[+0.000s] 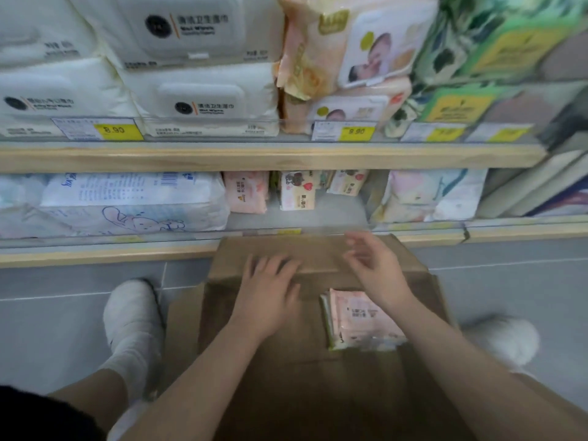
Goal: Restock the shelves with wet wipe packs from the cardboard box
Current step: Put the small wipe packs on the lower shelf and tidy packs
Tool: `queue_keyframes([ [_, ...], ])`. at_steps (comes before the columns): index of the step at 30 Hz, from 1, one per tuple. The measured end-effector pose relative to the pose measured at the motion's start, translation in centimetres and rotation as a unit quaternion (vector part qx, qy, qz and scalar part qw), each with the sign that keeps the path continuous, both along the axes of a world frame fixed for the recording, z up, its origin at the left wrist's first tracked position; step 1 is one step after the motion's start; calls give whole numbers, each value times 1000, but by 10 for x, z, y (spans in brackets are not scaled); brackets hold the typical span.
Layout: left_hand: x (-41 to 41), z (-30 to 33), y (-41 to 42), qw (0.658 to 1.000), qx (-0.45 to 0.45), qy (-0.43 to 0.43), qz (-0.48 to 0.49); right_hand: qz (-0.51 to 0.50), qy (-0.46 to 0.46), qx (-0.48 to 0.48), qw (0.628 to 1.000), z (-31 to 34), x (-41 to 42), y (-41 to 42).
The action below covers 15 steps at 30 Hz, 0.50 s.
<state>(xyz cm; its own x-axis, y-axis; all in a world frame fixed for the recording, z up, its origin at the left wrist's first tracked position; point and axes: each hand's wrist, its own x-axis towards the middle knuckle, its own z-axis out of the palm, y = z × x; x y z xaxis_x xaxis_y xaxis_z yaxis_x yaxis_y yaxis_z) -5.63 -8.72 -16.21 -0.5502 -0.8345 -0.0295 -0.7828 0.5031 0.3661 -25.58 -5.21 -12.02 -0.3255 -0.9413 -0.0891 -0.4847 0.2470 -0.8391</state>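
Open brown cardboard box (286, 361) on the grey tiled floor (509, 288), against the near edge of the low wooden shelf (111, 254); a short stack of pink wet wipe packs (362, 316) lies at its right side. Left hand (270, 291) flat, fingers spread and straight over the box's far flap, holding nothing; right hand (375, 265) blurred above the stack, fingers loosely curved, empty. More small pink packs (246, 192) far back on the low shelf, white sock (133, 319) left of the box.
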Motion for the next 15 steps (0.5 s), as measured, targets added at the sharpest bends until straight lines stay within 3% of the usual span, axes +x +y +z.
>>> queue_keyframes([
  [4,-21,-12,7,999,-20,-30,-7,-76,18,36,996,-17,-25,52],
  [10,-16,-23,7,995,-70,-71,-18,-180,62,172,966,-80,-34,97],
  [15,-16,-25,7,994,-82,-76,-19,-224,14,245,943,-109,-28,96],
])
